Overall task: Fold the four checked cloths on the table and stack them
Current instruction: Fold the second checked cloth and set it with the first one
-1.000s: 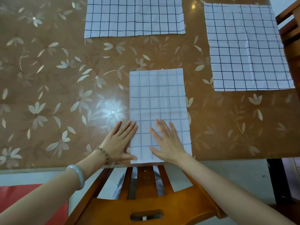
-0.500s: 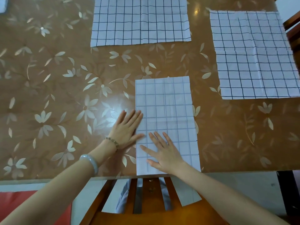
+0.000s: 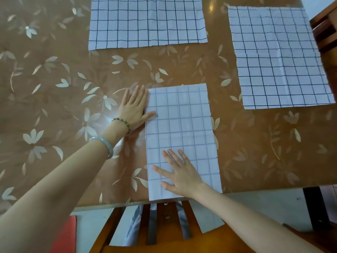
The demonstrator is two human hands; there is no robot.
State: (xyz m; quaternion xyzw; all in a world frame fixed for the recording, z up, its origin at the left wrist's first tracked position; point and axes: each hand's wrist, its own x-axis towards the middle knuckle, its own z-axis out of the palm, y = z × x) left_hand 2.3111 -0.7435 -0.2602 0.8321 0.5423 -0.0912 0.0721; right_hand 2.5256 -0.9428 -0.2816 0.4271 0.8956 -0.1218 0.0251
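Starting nearest the camera, the slatted back of a wooden chair (image 3: pixel 164 241) stands against the near edge of the surface (image 3: pixel 63 106), with something red (image 3: pixel 65 236) low on the left beside it. Just beyond the edge lies a checked cloth folded into a long narrow strip (image 3: pixel 184 125), running away from the person. Its near end seems to hang over the edge behind the chair slats. The right hand (image 3: pixel 182 176) lies flat on the near part of this strip, fingers straight and spread, palm down, gripping nothing. Farther along, the left hand (image 3: pixel 134 108) rests open on the surface against the strip's left edge. Its fingers are straight and together, pointing away, and the thumb reaches onto the cloth. The left forearm wears a pale bangle (image 3: pixel 107 145), and a bead bracelet (image 3: pixel 124 123) sits at the wrist. The surface is glossy brown with pale flower and leaf patterns. Beyond the strip, two more checked cloths lie spread flat and unfolded, well apart from it and from each other. One cloth (image 3: pixel 279 59) lies toward the right side, reaching nearly to the right edge of the surface. The other cloth (image 3: pixel 147 22) lies at the far middle, its top cut off by the frame. Part of a second wooden chair (image 3: pixel 326 30) shows at the far right.
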